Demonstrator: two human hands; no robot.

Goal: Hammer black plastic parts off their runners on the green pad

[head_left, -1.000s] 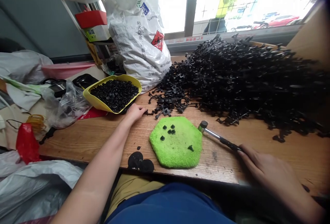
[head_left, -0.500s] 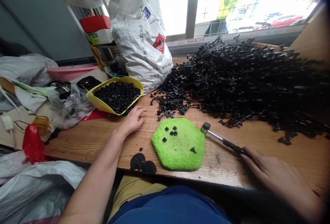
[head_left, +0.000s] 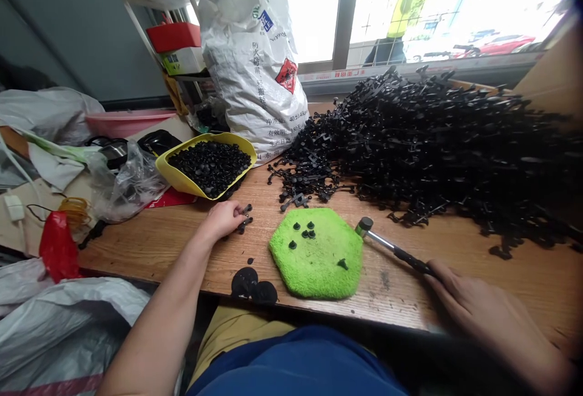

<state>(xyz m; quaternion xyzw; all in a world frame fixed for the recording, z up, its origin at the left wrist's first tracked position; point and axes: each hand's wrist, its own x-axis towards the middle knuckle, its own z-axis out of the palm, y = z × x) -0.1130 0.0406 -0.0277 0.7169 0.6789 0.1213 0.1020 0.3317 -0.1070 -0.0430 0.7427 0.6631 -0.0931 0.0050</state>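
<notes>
Counts: 1 hammer with dark cylindrical head, bright metal shaft and black grip (head_left: 396,253); 1 lime-green hexagonal pad, fuzzy, towel-like cover (head_left: 325,280); 6 small black mushroom-shaped plugs on it (head_left: 292,245). Of those, 5 upright toward far left, 1 tipped over near the right side.

Right hand (head_left: 476,296): fingers wrapped on the hammer's grip end. Hammer slants across the table, head just at the pad's right corner; can't tell if they touch.

Left hand (head_left: 223,218): narrow pinch on thin black branched plastic pieces (head_left: 246,221), left of the pad. At least 2 knobbed ends poke out past the fingers; fingers cover the rest, so no firm count.

1 yellow smooth-walled plastic scoop (head_left: 175,180) beyond the left hand, heaped with small round black parts (head_left: 212,165), too many to count. 1 big heap of black stick-like plastic parts with knobbed ends (head_left: 423,141) at far right, also uncountable, glossy, tangled.

2 flat matte black discs (head_left: 245,279) at the near edge. 1 crinkled white printed sack (head_left: 255,74) behind. Tabletop: brown wood-grain (head_left: 155,244), scuffed right of pad.
</notes>
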